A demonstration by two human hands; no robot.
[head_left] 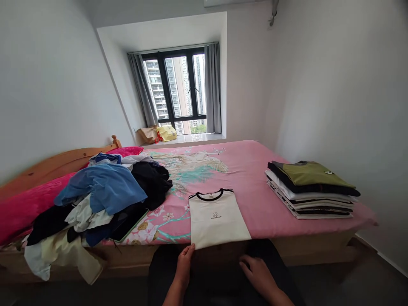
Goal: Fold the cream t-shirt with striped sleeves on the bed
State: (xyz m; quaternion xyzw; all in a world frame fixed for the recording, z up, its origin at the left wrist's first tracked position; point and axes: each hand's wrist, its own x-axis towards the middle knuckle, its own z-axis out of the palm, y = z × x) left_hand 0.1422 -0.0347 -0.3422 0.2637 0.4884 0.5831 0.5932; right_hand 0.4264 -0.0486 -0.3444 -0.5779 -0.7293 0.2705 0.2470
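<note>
A folded white T-shirt (216, 216) with a black collar and a small dark chest print lies on the pink bedcover (255, 199), near the bed's near edge. My left hand (185, 265) is at the shirt's lower left corner, its fingertips at the hem. My right hand (258, 274) hangs lower to the right, over my dark trousers (216, 280), with its fingers loose and apart. It is not touching the shirt.
A loose heap of clothes (95, 199) covers the bed's left side and spills over its edge. A dark tablet (129, 225) lies against it. A stack of folded clothes (310, 191) sits at the right. White walls flank the bed.
</note>
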